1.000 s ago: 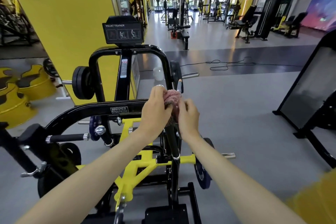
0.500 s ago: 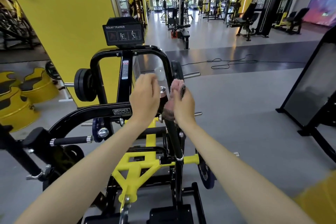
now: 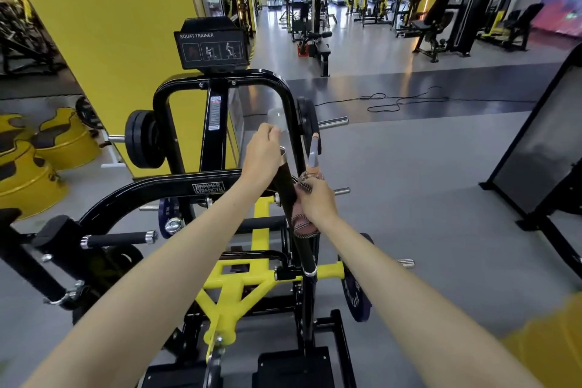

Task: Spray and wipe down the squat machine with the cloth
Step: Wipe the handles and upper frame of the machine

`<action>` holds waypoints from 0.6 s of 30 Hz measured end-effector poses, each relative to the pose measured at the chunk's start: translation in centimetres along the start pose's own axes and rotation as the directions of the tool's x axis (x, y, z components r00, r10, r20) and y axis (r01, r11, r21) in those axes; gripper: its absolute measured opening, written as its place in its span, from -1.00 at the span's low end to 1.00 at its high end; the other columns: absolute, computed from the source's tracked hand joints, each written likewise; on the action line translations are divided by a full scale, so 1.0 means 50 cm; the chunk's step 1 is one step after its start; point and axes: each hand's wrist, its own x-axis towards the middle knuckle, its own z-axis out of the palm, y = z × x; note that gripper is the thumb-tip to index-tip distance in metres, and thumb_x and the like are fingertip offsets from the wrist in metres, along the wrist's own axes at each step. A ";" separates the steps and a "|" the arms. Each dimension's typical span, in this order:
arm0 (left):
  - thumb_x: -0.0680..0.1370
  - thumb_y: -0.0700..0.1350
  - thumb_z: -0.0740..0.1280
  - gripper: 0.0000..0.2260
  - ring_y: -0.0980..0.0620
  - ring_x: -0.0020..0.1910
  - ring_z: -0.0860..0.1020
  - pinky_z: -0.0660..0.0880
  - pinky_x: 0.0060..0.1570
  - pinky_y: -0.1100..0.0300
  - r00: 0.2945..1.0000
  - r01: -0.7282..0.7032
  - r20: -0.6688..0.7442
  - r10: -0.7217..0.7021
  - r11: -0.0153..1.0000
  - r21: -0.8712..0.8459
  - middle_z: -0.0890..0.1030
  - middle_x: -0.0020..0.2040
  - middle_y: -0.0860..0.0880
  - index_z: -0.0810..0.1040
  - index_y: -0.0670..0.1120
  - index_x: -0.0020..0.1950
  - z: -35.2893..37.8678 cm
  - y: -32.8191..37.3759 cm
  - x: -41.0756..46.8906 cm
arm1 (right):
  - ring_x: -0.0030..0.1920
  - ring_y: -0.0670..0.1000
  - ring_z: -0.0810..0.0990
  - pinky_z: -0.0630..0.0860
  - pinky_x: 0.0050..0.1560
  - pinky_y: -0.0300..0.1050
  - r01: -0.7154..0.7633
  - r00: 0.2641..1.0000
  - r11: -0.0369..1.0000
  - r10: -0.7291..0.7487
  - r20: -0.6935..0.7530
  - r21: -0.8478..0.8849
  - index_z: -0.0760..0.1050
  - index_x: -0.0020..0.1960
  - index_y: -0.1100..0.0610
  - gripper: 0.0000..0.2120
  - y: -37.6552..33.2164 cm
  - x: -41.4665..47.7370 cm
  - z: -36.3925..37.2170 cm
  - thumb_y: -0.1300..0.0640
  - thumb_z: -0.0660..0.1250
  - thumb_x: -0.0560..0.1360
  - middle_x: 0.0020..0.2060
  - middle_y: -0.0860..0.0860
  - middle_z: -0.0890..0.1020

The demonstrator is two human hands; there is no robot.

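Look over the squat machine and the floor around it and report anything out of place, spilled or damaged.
A thin black cable lies in loose tangled loops across the grey floor beyond the black-and-yellow squat machine, in open walkway: a possible trip hazard. No spill or damage shows on the machine.

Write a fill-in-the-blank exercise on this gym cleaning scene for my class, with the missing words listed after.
1. The sign atop the squat machine reads "SQUAT ___".
2. The right hand grips a ___ cloth against the black handle.
3. The label on the black crossbar reads "HAMMER ___".

Missing words: TRAINER; pink; STRENGTH.
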 end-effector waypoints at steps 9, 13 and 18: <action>0.62 -0.15 0.08 -0.78 0.05 -0.01 0.44 0.35 -0.14 0.26 1.000 -0.001 -0.025 0.001 1.000 -0.009 0.50 -0.02 -0.01 0.51 -0.14 0.05 0.005 -0.021 0.004 | 0.06 0.05 0.59 0.50 0.12 -0.02 0.113 0.991 0.948 -0.085 -0.105 0.297 0.62 -0.07 0.03 -0.78 -0.080 0.033 -0.004 0.17 0.19 0.60 -0.04 0.04 0.66; 0.62 -0.16 0.06 -0.74 0.17 -0.06 0.44 0.34 -0.14 0.32 0.999 0.019 -0.046 -0.023 0.996 -0.092 0.50 -0.03 0.03 0.54 -0.16 0.04 0.011 -0.022 0.001 | -0.04 -0.04 0.55 0.47 0.01 -0.15 0.079 0.993 0.973 -0.058 -0.101 0.218 0.58 0.03 0.19 -0.79 0.000 0.003 0.022 0.20 0.17 0.61 -0.17 -0.10 0.57; 0.60 -0.20 0.09 -0.75 0.29 -0.12 0.45 0.35 -0.27 0.54 0.998 0.015 -0.052 -0.023 0.990 -0.141 0.55 0.01 -0.03 0.56 -0.18 -0.03 0.016 -0.026 0.003 | -0.08 -0.06 0.51 0.39 -0.14 -0.25 0.070 0.997 0.993 -0.067 -0.030 0.099 0.56 0.10 0.16 -0.77 0.077 -0.020 0.029 0.27 0.15 0.61 -0.11 -0.03 0.55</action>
